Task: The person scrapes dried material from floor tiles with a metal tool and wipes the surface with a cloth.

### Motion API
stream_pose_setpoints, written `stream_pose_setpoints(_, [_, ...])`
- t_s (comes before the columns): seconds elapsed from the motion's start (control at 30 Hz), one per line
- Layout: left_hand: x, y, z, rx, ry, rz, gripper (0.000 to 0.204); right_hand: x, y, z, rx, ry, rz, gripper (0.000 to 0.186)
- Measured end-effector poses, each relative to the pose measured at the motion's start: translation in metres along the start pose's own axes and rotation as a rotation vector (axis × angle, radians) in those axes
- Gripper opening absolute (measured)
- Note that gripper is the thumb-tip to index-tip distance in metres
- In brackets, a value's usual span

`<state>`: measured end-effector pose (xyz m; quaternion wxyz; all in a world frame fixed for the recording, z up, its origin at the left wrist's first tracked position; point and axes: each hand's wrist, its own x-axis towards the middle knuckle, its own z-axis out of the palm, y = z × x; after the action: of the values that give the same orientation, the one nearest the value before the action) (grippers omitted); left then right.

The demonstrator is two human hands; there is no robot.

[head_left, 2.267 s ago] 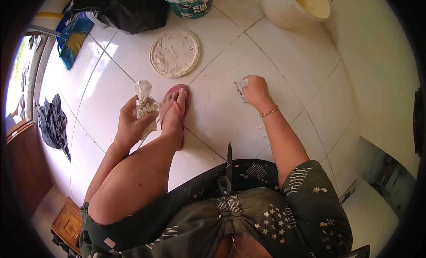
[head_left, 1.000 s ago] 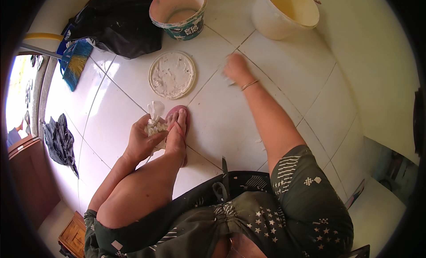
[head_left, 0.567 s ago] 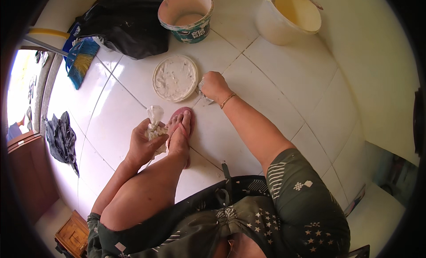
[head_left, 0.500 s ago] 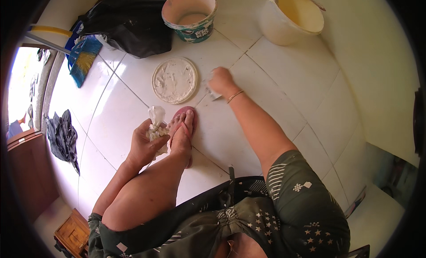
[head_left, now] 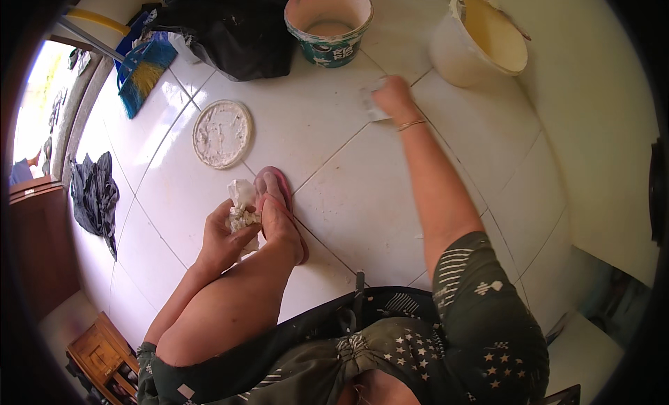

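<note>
Pale tiles, laid with dark joints, cover the floor (head_left: 348, 203) under both hands, which are well apart from each other. At the left, the left hand (head_left: 224, 231) has its fingers closed around a crumpled white wad (head_left: 241, 194), whose loose top sticks out on the far side. At the right and farther off, the right hand (head_left: 395, 98) is bunched in a fist over a pale piece (head_left: 376, 109), thin-looking, which shows beyond the fist's left side; it is blurred, and whether it touches the tiles I cannot tell. A bracelet (head_left: 410, 125) circles the right wrist. Just right of the wad is a foot (head_left: 280, 227) in a pink sandal (head_left: 304, 248). Beyond them, left of centre, a round lid (head_left: 221, 135) lies flat, smeared with whitish paste. Farther off are a green bucket (head_left: 331, 53), coated inside with pale residue, and, to its right, a cream bucket (head_left: 449, 57) beside the wall (head_left: 592, 126). Left of the green bucket lies a large black bag (head_left: 237, 39), with a blue broom (head_left: 145, 67) at its left. At the far left is a crumpled dark bag (head_left: 94, 199).
</note>
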<state>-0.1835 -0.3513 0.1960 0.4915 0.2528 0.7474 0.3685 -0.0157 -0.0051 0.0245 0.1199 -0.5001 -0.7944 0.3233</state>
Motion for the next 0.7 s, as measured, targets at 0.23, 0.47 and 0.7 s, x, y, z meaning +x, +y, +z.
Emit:
stream_pose_setpoints(0.23, [0.019, 0.037, -0.004, 0.203, 0.001, 0.181, 0.023, -0.025, 0.001, 0.034, -0.222, -0.158, -0.168, 0.016])
stream_pose_setpoints(0.47, [0.019, 0.031, -0.012, 0.292, 0.022, 0.260, 0.027, -0.019, -0.005, -0.003, -0.129, -0.147, -0.105, 0.015])
stream_pose_setpoints(0.7, [0.007, 0.007, -0.016, 0.164, -0.002, 0.191, 0.028, -0.093, -0.033, 0.072, -0.166, -0.208, -0.277, 0.012])
